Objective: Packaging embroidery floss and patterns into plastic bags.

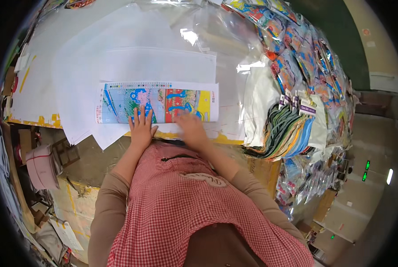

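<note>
1. Head view — the left hand (pixel 141 129) lay spread, gripping nothing, on the printed sheet (pixel 116 106).
2. The right hand (pixel 192 129) blurred at the sheet's near edge — openness, grip unclear.
3. The sheet lay left of the threads (pixel 284 134).

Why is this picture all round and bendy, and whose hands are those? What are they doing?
There's no robot here! The left hand and right hand belong to a person wearing a red-and-white checked apron. A camera on that person's head looks down, and its very wide lens bends straight edges.

On the table lies a colourful printed sheet with larger white sheets beyond it. To the right are bundles of coloured threads and a heap of shiny packets.

The left hand rests on the printed sheet with its fingers spread. The right hand, at the sheet's near edge, is blurry, so I can't tell whether it holds anything.
</note>
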Demonstrator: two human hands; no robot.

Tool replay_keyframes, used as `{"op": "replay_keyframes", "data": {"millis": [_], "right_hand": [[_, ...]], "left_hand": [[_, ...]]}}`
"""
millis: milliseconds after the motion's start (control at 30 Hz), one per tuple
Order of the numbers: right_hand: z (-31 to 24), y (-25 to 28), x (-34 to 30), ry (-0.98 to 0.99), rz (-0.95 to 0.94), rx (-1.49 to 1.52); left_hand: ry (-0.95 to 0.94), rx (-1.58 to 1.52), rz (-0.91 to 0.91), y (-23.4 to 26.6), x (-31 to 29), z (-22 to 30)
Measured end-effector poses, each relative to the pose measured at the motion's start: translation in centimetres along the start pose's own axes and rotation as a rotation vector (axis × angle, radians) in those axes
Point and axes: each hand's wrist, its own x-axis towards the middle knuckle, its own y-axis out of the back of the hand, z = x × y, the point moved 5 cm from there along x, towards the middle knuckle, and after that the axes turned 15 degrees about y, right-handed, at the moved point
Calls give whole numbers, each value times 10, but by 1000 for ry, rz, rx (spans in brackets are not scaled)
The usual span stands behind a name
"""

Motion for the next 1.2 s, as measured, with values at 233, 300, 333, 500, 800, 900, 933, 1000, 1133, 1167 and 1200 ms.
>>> {"op": "replay_keyframes", "data": {"millis": [233, 300, 333, 500, 800, 900, 933, 1000, 1133, 1167, 1200], "right_hand": [[83, -4, -97, -329, -131, -86], [96, 12, -126, -328, -134, -110], [100, 17, -138, -375, -183, -117], [64, 22, -172, -382, -91, -167], [16, -9, -114, -204, -21, -191], [16, 9, -91, -165, 38, -106], [24, 2, -89, -157, -17, -122], [28, -4, -87, -151, -69, -135], [27, -16, -86, -188, -127, -83], [27, -18, -87, -198, -117, -73], [29, -18, -90, -208, -115, -74]], "left_hand": [[126, 87, 40, 6, 15, -54], [342, 148, 33, 16, 20, -88], [345, 151, 37, 21, 22, -100], [225, 161, 94, 23, 31, -111], [265, -466, -73, 4, 95, -19], [260, -186, -141, -10, 104, -12], [242, -152, -167, -10, 106, -9], [219, -115, -193, -8, 111, -7], [296, -465, -268, 10, 114, -30], [360, -714, -306, 18, 111, -43], [435, -846, -360, 31, 108, -52]]}}
